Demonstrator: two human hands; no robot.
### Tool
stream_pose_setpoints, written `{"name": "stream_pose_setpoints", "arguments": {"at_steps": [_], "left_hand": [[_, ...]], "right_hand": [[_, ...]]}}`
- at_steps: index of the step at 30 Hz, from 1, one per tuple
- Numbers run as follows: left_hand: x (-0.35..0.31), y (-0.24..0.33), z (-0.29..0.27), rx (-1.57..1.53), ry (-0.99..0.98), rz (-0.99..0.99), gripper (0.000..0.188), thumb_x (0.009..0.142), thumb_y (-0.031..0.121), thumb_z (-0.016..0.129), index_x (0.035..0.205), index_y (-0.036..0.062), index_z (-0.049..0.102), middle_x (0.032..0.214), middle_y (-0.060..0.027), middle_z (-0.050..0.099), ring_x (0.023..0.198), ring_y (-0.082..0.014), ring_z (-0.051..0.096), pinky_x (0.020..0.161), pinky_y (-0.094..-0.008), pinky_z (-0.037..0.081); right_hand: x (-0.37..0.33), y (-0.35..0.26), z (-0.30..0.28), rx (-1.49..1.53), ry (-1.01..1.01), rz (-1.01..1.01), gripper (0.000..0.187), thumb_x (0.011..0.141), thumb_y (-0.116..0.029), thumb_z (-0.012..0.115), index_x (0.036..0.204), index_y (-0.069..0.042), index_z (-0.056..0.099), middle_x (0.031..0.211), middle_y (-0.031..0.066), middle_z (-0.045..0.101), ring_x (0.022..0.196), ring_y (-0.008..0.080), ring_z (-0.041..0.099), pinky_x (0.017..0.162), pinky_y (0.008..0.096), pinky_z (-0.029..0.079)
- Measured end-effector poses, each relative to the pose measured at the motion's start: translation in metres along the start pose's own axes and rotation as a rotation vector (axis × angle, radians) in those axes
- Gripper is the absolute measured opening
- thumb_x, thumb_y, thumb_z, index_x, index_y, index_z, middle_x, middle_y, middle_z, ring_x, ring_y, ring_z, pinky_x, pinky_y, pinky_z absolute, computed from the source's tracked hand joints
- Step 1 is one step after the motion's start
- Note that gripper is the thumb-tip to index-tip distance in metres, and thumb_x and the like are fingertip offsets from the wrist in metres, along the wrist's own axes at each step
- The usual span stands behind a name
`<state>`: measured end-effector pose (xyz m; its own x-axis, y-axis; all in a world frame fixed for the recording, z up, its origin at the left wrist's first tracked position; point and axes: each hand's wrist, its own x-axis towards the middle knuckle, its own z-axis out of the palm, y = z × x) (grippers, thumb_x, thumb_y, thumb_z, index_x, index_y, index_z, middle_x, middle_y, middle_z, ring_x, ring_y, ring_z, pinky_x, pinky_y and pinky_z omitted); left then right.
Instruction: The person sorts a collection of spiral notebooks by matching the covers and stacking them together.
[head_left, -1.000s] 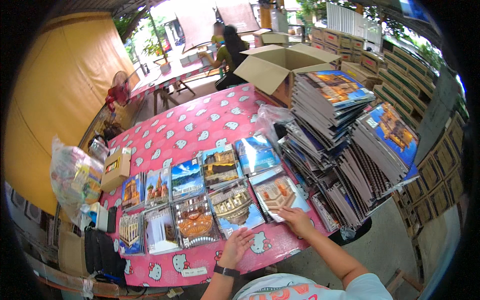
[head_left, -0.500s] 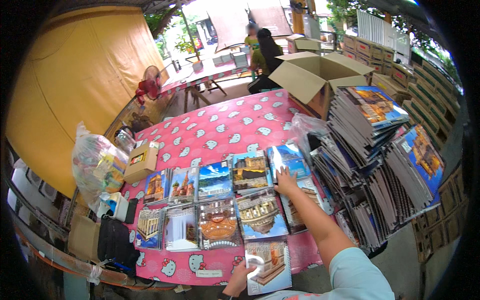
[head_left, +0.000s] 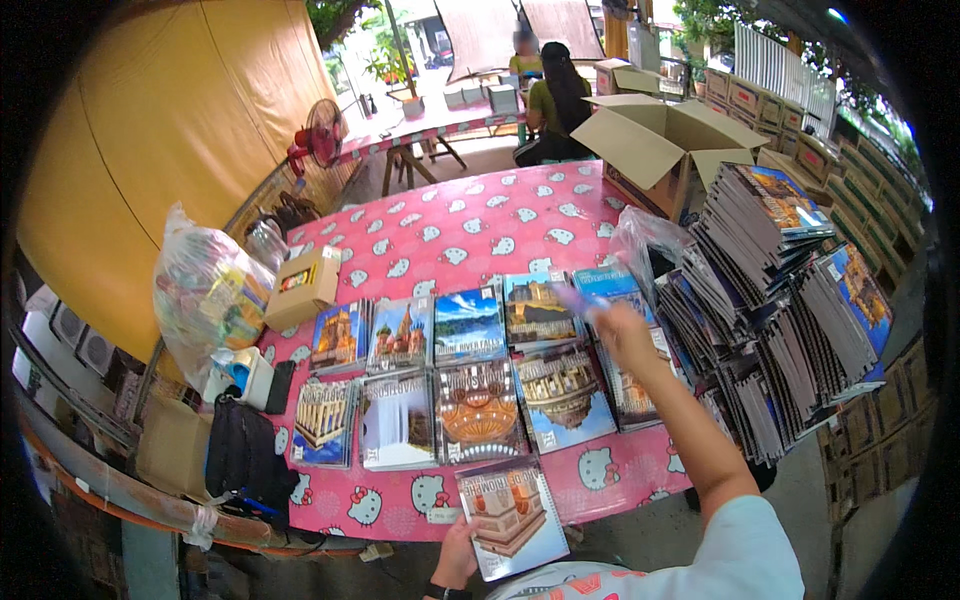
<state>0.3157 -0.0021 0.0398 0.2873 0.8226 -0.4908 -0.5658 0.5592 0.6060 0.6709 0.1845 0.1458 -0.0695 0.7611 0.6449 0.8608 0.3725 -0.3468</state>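
My left hand point(head_left: 459, 553) grips the lower left edge of a spiral notebook point(head_left: 512, 522) with a carved stone building on its cover, at the table's front edge. Over the right end of the laid-out rows, my right hand point(head_left: 622, 335) is closed on a thin bluish-purple notebook point(head_left: 580, 300), tilted nearly edge-on and smeared by motion. Beneath it lies a blue-covered notebook point(head_left: 607, 283). Two rows of notebook piles face up include a river-scene notebook point(head_left: 468, 325), a dome-ceiling notebook point(head_left: 478, 412) and a stone-building notebook point(head_left: 562, 398).
Tall leaning stacks of notebooks point(head_left: 760, 300) crowd the table's right side, before an open carton point(head_left: 640, 150). A clear plastic bag point(head_left: 215, 295), small brown box point(head_left: 303, 287) and black bag point(head_left: 248, 455) stand left. Two people sit at a far table beyond a red fan point(head_left: 318, 135).
My right hand has risen from the blue-covered pile with a notebook in it. The notebook in my left hand has tilted. The whole view has shifted slightly.
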Motion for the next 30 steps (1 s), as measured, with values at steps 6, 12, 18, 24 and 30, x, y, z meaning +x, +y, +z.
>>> {"name": "stream_pose_setpoints", "arguments": {"at_steps": [6,12,18,24,30], "left_hand": [[0.010,0.013,-0.024,0.139,-0.022,-0.009,0.041,0.078,0.013,0.061,0.113,-0.0014,0.045,0.107,-0.0100,0.055,0.099,-0.0218,0.053,0.090,-0.0347,0.039],[0.002,0.011,-0.048,0.342,0.028,-0.016,0.033,0.074,0.000,0.058,0.106,-0.0024,0.048,0.099,-0.0115,0.057,0.085,-0.0197,0.057,0.074,-0.0308,0.047],[0.004,0.033,-0.056,-0.210,-0.058,-0.239,0.035,0.077,0.005,0.058,0.110,-0.0017,0.048,0.102,-0.0108,0.057,0.089,-0.0213,0.057,0.080,-0.0331,0.046],[0.014,0.027,-0.084,0.306,-0.026,0.031,0.041,0.072,0.004,0.064,0.110,-0.0021,0.049,0.103,-0.0101,0.057,0.092,-0.0201,0.057,0.079,-0.0333,0.048],[-0.020,0.066,-0.063,0.173,0.189,-0.062,0.040,0.074,0.007,0.063,0.111,-0.0006,0.048,0.102,-0.0115,0.056,0.092,-0.0223,0.056,0.079,-0.0354,0.047]], "right_hand": [[-0.099,-0.119,-0.002,0.296,-0.647,-0.141,0.052,0.070,-0.023,0.068,0.118,-0.013,0.050,0.120,0.0081,0.051,0.114,0.0247,0.043,0.095,0.0455,0.032],[-0.167,-0.056,0.045,-0.357,-0.304,-0.065,0.053,0.061,-0.006,0.065,0.113,-0.013,0.054,0.117,0.0084,0.054,0.106,0.0254,0.050,0.091,0.0495,0.034],[-0.168,-0.157,0.016,0.310,-0.443,0.050,0.041,0.065,-0.002,0.060,0.105,-0.011,0.060,0.093,0.0115,0.061,0.083,0.0289,0.058,0.073,0.0368,0.047],[-0.072,-0.135,0.061,0.536,-0.628,0.032,0.031,0.068,-0.011,0.062,0.099,-0.007,0.059,0.098,0.0142,0.059,0.091,0.0317,0.055,0.078,0.0404,0.043],[0.017,-0.005,0.163,-0.503,-0.376,0.119,0.064,0.065,-0.023,0.069,0.121,-0.008,0.042,0.125,0.0133,0.045,0.115,0.0306,0.043,0.090,0.0428,0.038]]}}
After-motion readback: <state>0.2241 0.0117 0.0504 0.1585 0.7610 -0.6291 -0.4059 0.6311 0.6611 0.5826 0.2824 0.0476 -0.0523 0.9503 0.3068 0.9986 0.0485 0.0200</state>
